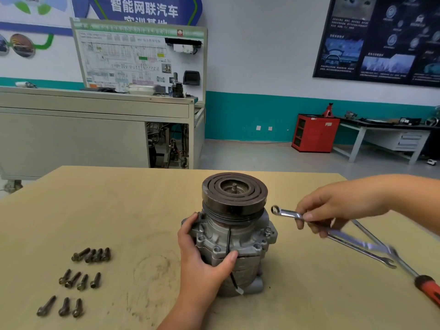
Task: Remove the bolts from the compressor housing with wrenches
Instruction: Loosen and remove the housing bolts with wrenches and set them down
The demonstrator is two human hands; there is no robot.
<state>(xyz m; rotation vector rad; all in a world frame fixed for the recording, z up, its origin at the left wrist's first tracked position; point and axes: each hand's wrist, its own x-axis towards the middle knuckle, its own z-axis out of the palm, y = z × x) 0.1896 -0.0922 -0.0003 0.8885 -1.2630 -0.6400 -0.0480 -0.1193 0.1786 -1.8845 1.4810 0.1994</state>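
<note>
The grey compressor housing [234, 236] stands upright on the wooden table [119, 210], its dark grooved pulley on top. My left hand [202, 253] grips the housing's flanged left side, thumb across the front. My right hand [333, 210] holds a silver combination wrench [285, 213] in the air to the right of the pulley, its ring end pointing at the housing without touching it. Several loose bolts [78, 279] lie in three rows on the table at the left.
A second silver wrench [364, 252] and a screwdriver with a red and black handle [426, 288] lie on the table at the right, under my right hand. Beyond the table stand a grey training bench, a red cabinet and a workbench.
</note>
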